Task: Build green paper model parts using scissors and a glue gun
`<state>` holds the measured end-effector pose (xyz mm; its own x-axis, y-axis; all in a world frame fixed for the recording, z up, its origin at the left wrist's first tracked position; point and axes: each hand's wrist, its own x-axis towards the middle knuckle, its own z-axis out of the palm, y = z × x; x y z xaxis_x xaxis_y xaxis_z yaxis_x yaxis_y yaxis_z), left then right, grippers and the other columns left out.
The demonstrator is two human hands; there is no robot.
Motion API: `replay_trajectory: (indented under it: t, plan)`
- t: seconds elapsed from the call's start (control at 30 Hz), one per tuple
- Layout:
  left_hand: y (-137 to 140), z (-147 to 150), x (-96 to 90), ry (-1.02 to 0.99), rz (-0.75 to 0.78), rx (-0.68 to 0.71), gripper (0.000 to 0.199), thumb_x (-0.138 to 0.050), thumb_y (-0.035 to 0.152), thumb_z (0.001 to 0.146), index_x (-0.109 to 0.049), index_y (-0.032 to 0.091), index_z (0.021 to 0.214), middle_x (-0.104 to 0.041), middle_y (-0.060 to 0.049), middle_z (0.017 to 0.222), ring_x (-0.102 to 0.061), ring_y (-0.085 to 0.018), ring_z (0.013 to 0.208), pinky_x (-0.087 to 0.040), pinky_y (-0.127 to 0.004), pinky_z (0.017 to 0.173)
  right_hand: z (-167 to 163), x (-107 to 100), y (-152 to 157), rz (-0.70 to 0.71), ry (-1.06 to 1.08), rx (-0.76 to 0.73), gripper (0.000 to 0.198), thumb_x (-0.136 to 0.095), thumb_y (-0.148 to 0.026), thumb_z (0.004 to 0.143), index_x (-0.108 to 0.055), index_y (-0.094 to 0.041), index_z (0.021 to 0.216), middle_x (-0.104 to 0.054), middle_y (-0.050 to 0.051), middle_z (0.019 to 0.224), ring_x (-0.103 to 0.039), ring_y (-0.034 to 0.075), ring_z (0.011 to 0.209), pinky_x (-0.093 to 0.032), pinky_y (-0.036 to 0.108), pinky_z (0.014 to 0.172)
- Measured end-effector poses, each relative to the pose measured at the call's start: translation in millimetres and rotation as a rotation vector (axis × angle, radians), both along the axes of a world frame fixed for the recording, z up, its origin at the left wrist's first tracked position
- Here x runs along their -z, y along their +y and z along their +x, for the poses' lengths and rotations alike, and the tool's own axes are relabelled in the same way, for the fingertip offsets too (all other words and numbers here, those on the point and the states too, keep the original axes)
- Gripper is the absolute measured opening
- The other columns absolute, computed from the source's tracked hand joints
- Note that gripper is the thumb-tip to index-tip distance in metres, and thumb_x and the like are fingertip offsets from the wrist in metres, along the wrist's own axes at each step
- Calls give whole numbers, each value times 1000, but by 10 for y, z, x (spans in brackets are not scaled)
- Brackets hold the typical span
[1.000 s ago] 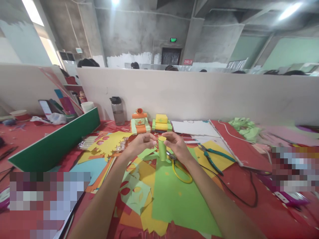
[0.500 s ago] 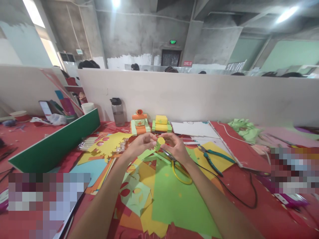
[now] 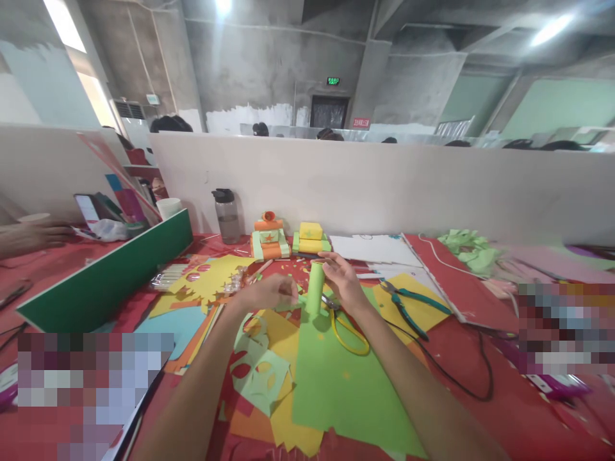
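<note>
A rolled light-green paper tube stands nearly upright over a green paper sheet, its top leaning slightly right. My right hand is closed on the tube's upper right side. Just left of the tube, my left hand has its fingers curled in a pinch; whatever they hold is too small and blurred to name. Scissors with yellow handles lie below my right hand, blades partly behind the tube. Under my left hand are yellow and pale-green cut-out paper scraps.
Two paper models, one orange-green and one yellow-green, stand at the back beside a water bottle. Teal-handled pliers lie right. A green divider board stands left, with another person's hand beyond it.
My left hand has come away from the paper piece, down and left. The piece, earlier showing a yellow end, is now a green tube upright in my right hand. Another person's hand has appeared far left.
</note>
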<state>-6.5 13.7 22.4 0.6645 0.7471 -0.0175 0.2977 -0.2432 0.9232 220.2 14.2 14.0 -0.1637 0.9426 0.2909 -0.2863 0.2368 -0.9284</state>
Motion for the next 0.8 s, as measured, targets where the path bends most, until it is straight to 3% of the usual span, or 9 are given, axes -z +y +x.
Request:
replay_trajectory:
  t: [0.1,0.2,0.3,0.37,0.43,0.5,0.6,0.7,0.8]
  plan:
    - [-33,24,32,110,-18,182,14,-72,31,76,-73,19,83,-74,-5,82,-66,-19,73,-49,-27,66,7,-11,-1,-43,24,-9,39,-78,-45,77,-66,-27,109,-74,4,102,-66,18,77,-53,30,69]
    - [-45,48,43,188,50,218,14,-69,31,78,-77,21,84,-76,-5,84,-68,-20,76,-49,-27,69,31,-18,10,-84,46,9,39,-78,-46,76,-66,-26,108,-74,4,99,-66,20,78,-52,30,65]
    - [-23,57,54,184,109,155,19,-67,35,81,-78,20,81,-75,-5,78,-66,-19,70,-48,-26,63,74,-17,40,-94,76,10,35,-77,-42,79,-65,-26,107,-73,3,97,-65,19,80,-52,28,64]
    - [-8,70,56,137,157,34,24,-66,41,83,-77,19,81,-72,-5,75,-63,-18,65,-46,-25,58,97,-20,56,-95,86,3,31,-77,-39,80,-65,-26,106,-71,2,93,-64,18,79,-52,27,64]
    - [-10,98,43,55,174,-147,30,-65,47,84,-74,19,94,-71,-6,81,-64,-18,67,-47,-26,57,99,-23,57,-103,74,-7,29,-78,-37,80,-66,-25,103,-70,1,91,-64,17,79,-54,28,67]
    - [-41,138,8,-40,126,-277,44,-65,50,85,-66,22,119,-70,-7,95,-66,-20,76,-50,-28,61,73,-22,38,-104,45,-29,29,-78,-37,80,-65,-24,102,-70,1,89,-65,18,81,-55,29,71]
    - [-123,195,-74,-123,20,-222,64,-63,51,87,-44,26,143,-65,-8,106,-65,-20,85,-52,-29,68,-9,-8,-13,-86,0,-85,31,-77,-39,81,-63,-24,104,-71,1,87,-68,18,79,-57,32,74]
    - [-190,221,-143,-141,-13,-133,69,-62,49,89,-36,26,148,-60,-2,86,-56,-15,72,-47,-26,63,-80,-3,-49,-61,-66,-113,33,-75,-41,82,-61,-25,106,-72,1,85,-69,19,74,-57,33,71]
    - [-204,217,-161,-159,-7,-152,69,-63,48,89,-36,28,148,-55,1,80,-51,-14,67,-45,-26,62,-40,-34,-23,-33,-151,-80,34,-72,-43,83,-61,-25,109,-73,4,97,-70,20,85,-57,33,76]
